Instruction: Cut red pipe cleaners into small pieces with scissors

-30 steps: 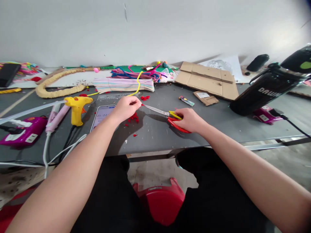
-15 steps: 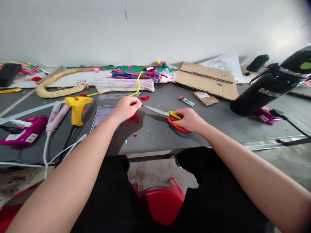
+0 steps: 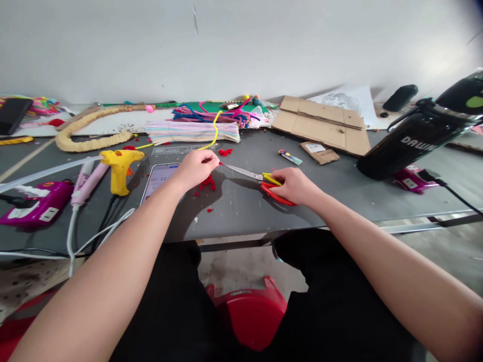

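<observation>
Pinched in the fingertips of my left hand (image 3: 196, 167) is a small red piece (image 3: 220, 163), mostly hidden by the fingers. My right hand (image 3: 294, 186) grips a pair of scissors (image 3: 247, 173) with red and yellow handles. The blades look closed or nearly so, and their tips point left at the red piece, by the left fingertips. Several red scraps (image 3: 207, 184) lie on the grey table under and beside my left hand. More red bits (image 3: 225, 152) sit just behind it. A phone (image 3: 160, 177) lies partly under my left wrist.
A yellow glue gun (image 3: 119, 168), a pink corded tool (image 3: 86, 185) and a purple power strip (image 3: 39, 203) stand at left. Bundled pipe cleaners (image 3: 194, 131) lie behind. Right are cardboard (image 3: 320, 123), a small colourful packet (image 3: 290, 157) and a black bottle (image 3: 411, 138).
Almost nothing differs. My left fingertips have shifted very slightly left; the scissors stay in my right hand in the same place.
</observation>
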### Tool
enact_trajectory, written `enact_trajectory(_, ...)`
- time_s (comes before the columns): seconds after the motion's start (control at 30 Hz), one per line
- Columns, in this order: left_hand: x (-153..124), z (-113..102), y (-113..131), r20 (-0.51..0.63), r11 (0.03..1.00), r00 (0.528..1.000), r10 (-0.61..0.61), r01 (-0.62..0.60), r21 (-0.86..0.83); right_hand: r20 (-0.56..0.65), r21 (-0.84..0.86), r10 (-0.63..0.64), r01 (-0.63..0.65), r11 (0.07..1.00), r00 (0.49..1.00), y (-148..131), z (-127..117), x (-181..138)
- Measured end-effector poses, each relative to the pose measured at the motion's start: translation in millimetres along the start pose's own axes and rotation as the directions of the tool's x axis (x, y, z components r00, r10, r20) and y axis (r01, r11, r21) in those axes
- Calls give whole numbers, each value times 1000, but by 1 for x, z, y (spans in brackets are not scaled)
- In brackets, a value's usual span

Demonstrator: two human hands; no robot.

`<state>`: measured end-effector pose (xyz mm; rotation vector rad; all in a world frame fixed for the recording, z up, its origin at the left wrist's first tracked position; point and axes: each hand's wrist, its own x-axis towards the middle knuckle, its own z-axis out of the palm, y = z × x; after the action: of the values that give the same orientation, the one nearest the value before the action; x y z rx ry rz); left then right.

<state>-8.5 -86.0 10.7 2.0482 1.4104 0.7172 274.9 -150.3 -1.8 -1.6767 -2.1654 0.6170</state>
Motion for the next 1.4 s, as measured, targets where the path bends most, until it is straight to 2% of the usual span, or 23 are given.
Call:
enact_trajectory(0.47, 2, 0, -1, -24, 1000, 999, -23, 23, 8, -19, -7, 42, -42, 999, 999, -4, 0, -2)
enact_trajectory(1.4, 2, 1, -2, -31, 999, 999, 31, -30, 25, -20, -7, 33, -33, 999, 999, -6, 1, -3)
